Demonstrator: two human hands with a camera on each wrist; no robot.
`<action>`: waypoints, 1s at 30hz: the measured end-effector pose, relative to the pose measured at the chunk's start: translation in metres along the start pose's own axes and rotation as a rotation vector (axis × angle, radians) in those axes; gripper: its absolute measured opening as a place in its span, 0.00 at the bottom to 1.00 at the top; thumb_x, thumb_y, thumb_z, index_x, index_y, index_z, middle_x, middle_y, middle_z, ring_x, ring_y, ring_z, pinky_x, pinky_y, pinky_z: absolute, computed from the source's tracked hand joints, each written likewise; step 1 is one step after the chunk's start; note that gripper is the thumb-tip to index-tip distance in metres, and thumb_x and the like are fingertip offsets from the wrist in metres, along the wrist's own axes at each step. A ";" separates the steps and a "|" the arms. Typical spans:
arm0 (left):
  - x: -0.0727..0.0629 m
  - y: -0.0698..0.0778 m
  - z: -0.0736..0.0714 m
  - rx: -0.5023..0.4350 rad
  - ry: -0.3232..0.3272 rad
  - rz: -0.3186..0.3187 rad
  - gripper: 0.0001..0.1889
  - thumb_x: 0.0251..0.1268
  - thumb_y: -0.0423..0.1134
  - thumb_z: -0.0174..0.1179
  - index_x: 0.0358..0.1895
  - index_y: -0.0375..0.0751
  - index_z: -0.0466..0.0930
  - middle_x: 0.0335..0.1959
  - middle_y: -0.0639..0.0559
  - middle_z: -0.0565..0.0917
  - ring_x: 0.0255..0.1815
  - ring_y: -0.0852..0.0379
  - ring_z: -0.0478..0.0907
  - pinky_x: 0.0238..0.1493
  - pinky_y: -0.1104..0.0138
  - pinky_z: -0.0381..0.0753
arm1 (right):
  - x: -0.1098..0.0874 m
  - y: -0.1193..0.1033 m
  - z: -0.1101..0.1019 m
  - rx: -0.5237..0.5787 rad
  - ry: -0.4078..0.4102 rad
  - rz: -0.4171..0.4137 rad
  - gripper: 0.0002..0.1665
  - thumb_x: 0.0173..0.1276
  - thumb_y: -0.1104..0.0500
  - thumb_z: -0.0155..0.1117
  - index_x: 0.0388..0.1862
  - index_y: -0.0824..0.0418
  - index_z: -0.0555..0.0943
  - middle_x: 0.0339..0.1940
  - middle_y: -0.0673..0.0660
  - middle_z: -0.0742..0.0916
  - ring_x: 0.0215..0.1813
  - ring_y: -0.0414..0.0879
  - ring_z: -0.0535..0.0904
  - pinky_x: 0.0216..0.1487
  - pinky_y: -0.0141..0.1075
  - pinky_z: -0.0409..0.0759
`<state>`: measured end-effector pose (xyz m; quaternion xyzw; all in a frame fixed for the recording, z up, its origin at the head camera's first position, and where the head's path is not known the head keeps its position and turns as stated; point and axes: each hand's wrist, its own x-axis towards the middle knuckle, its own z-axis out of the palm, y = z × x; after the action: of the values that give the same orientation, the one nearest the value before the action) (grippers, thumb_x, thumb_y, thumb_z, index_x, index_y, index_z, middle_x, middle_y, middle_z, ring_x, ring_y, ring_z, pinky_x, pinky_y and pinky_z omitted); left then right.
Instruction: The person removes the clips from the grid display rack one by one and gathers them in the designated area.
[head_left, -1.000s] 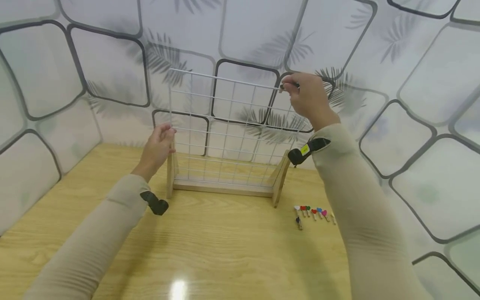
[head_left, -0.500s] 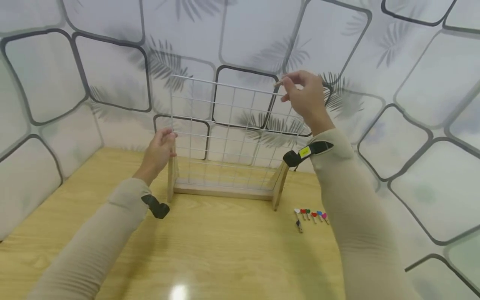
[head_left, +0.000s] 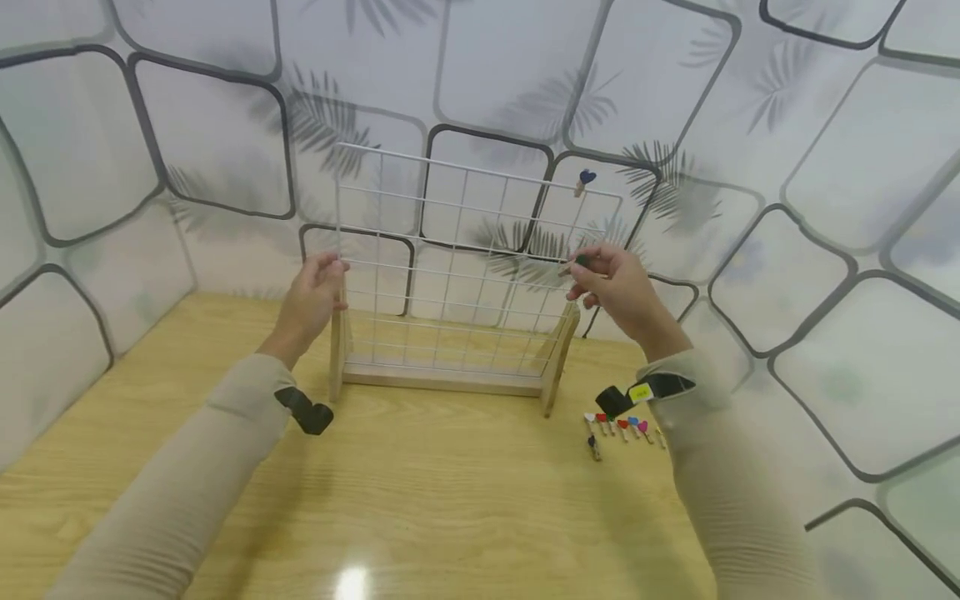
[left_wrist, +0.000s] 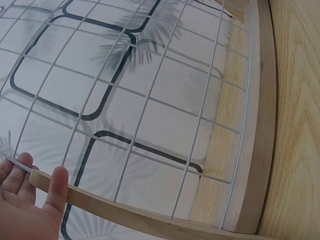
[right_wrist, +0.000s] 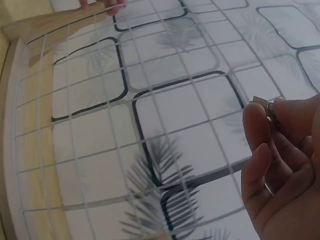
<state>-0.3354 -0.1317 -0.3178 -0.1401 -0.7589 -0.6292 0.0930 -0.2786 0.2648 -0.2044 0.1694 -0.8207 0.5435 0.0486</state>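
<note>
A white wire grid (head_left: 450, 250) stands upright in a wooden stand (head_left: 442, 380). My left hand (head_left: 303, 302) holds the grid's left edge wire where the wooden post ends; the left wrist view has fingers and thumb around that spot. On the right side, my right hand (head_left: 618, 283) pinches a small wooden clothespin (right_wrist: 259, 102) bearing a green heart (head_left: 581, 261), beside the grid's right part. Above that hand, a clothespin with a dark blue heart (head_left: 585, 180) is clipped to the top wire.
Several small clothespins with coloured hearts (head_left: 622, 425) lie on the wooden table (head_left: 435, 483), right of the stand. Close behind the grid is a patterned wall (head_left: 487, 75), and another wall (head_left: 862, 208) borders the right side.
My right hand has come down from the top wire to mid-height on the right, now with the green-heart clothespin. The dark blue heart clothespin shows on the top wire. My left hand stays put.
</note>
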 end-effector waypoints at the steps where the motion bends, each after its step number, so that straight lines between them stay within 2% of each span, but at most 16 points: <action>1: 0.000 0.000 0.000 0.000 0.002 0.001 0.30 0.80 0.51 0.35 0.74 0.33 0.49 0.71 0.38 0.64 0.64 0.40 0.66 0.58 0.53 0.76 | -0.005 0.009 -0.001 -0.012 0.001 0.008 0.13 0.75 0.63 0.54 0.53 0.70 0.71 0.41 0.52 0.84 0.33 0.43 0.81 0.28 0.30 0.80; 8: -0.002 0.002 0.000 0.002 0.004 0.002 0.30 0.80 0.50 0.35 0.73 0.31 0.50 0.70 0.37 0.64 0.67 0.42 0.64 0.57 0.55 0.77 | -0.043 0.072 -0.009 -0.055 0.033 0.091 0.18 0.75 0.62 0.56 0.56 0.74 0.69 0.38 0.51 0.83 0.32 0.42 0.81 0.28 0.32 0.79; 15: -0.001 0.000 0.000 -0.005 -0.004 0.009 0.30 0.80 0.50 0.35 0.74 0.32 0.49 0.71 0.37 0.64 0.67 0.41 0.64 0.58 0.54 0.77 | -0.077 0.129 -0.017 -0.121 0.089 0.179 0.20 0.73 0.62 0.58 0.58 0.73 0.69 0.44 0.64 0.84 0.32 0.42 0.81 0.28 0.34 0.81; 20: 0.000 -0.001 0.001 -0.003 -0.018 -0.007 0.30 0.80 0.51 0.34 0.75 0.34 0.48 0.72 0.38 0.63 0.68 0.41 0.62 0.58 0.54 0.77 | -0.099 0.156 -0.023 -0.208 0.080 0.251 0.22 0.73 0.60 0.59 0.59 0.72 0.72 0.46 0.64 0.84 0.37 0.45 0.82 0.34 0.37 0.83; 24: 0.001 -0.002 0.001 -0.006 -0.026 -0.007 0.31 0.80 0.52 0.34 0.74 0.34 0.49 0.72 0.39 0.62 0.69 0.40 0.61 0.58 0.54 0.77 | -0.115 0.173 -0.026 -0.225 0.066 0.306 0.24 0.73 0.61 0.60 0.61 0.75 0.69 0.44 0.67 0.84 0.39 0.53 0.82 0.35 0.42 0.84; 27: 0.001 -0.001 0.001 0.002 -0.012 -0.001 0.31 0.80 0.52 0.35 0.74 0.33 0.49 0.72 0.39 0.63 0.70 0.40 0.60 0.58 0.53 0.77 | -0.124 0.185 -0.027 -0.220 0.061 0.358 0.25 0.72 0.62 0.60 0.60 0.75 0.67 0.42 0.68 0.84 0.37 0.54 0.82 0.32 0.39 0.82; 30: 0.000 0.000 0.000 0.010 -0.004 -0.004 0.30 0.80 0.52 0.35 0.74 0.34 0.50 0.71 0.40 0.64 0.69 0.41 0.61 0.58 0.55 0.77 | -0.132 0.196 -0.026 -0.248 0.035 0.411 0.23 0.72 0.62 0.60 0.58 0.76 0.69 0.38 0.65 0.84 0.34 0.50 0.80 0.30 0.36 0.80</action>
<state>-0.3357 -0.1314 -0.3175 -0.1395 -0.7624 -0.6254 0.0909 -0.2226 0.3873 -0.4005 -0.0181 -0.8974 0.4399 -0.0284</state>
